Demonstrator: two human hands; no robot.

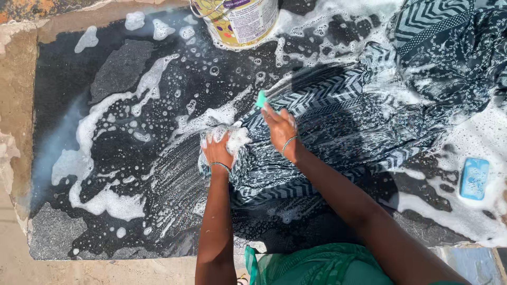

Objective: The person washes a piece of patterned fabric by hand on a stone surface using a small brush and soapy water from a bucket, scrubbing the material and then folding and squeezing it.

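A long dark cloth with white zigzag stripes (338, 121) lies soaked across a wet black stone slab (121, 68). My left hand (217, 150) presses down on a foamy bunched fold of the cloth, fingers closed over it. Just to its right, my right hand (280, 129) grips a small teal scrub brush (261, 99) held against the cloth; only the brush's end shows past my fingers. Both wrists wear thin bangles.
A yellow and white bucket (242, 20) stands at the slab's far edge. A blue soap bar (473, 178) lies in suds at the right. More patterned cloth (454, 47) is heaped at the far right. Soap foam (100, 200) streaks the left half; concrete borders the slab.
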